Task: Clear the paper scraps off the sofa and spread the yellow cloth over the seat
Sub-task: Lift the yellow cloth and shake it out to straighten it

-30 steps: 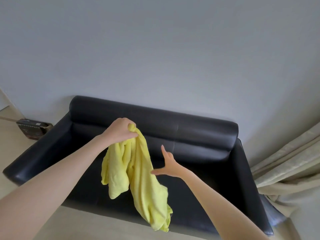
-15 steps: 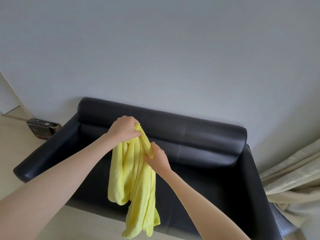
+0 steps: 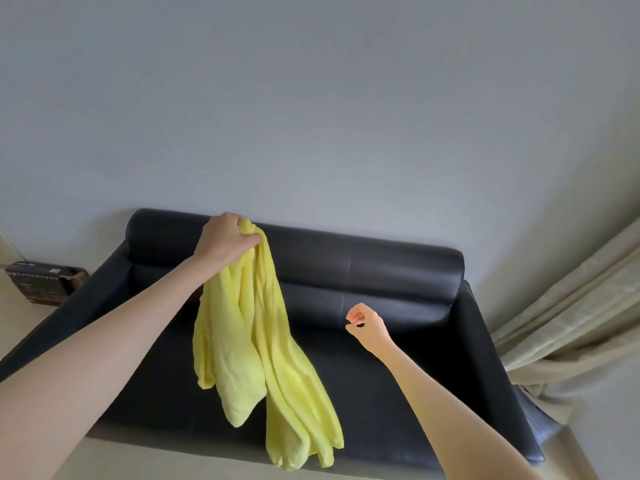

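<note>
A yellow cloth (image 3: 263, 344) hangs bunched in long folds over the black leather sofa (image 3: 398, 375). My left hand (image 3: 225, 240) grips its top end, raised in front of the backrest. The cloth's lower end dangles down to the seat's front edge. My right hand (image 3: 367, 325) is apart from the cloth, to its right above the seat, with fingers curled and nothing in them. No paper scraps show on the visible parts of the seat.
A dark box (image 3: 41, 282) stands on the floor past the sofa's left arm. Beige curtains (image 3: 568, 327) hang at the right, close to the sofa's right arm. A plain grey wall (image 3: 311, 116) rises behind the backrest.
My right hand has let go of the cloth and pulled away to the right. My left hand has lifted the cloth higher, and its folds swing to the right.
</note>
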`<state>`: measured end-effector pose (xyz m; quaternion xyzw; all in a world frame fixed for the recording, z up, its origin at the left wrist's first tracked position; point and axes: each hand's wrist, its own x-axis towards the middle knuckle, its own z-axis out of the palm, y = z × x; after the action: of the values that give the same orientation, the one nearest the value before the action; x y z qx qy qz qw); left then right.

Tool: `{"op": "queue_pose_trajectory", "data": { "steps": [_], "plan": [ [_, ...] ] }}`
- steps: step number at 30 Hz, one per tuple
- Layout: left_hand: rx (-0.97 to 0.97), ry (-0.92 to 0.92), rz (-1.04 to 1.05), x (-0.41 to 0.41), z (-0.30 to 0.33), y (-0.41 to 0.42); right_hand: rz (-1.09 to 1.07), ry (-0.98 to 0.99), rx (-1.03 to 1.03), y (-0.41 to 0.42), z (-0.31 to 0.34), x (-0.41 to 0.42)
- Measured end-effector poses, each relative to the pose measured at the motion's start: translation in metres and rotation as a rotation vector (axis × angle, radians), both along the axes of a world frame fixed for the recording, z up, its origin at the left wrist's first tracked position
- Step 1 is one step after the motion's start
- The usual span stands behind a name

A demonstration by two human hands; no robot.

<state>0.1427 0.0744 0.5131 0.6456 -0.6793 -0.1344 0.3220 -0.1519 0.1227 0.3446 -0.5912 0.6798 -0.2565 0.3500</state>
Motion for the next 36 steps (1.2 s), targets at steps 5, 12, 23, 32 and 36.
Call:
{"op": "queue_pose_trajectory", "data": {
  "steps": [5,12,23,32,36],
  "plan": [
    [0.052,-0.122,-0.159,-0.048,0.008,0.002,0.205,-0.203,-0.156,-0.005,0.063,0.079],
    [0.011,-0.191,-0.17,-0.063,0.012,0.005,-0.074,-0.008,-0.57,0.002,0.085,0.088],
    [-0.016,-0.174,-0.199,-0.082,0.01,0.019,-0.299,0.321,-0.09,0.004,0.061,0.05],
    [-0.137,0.079,-0.127,-0.063,0.019,0.019,-0.424,0.391,-0.018,0.019,0.042,-0.001],
    [-0.193,0.165,-0.153,-0.063,0.029,0.024,-0.489,0.382,0.03,0.019,0.041,-0.023]
  ]
}}
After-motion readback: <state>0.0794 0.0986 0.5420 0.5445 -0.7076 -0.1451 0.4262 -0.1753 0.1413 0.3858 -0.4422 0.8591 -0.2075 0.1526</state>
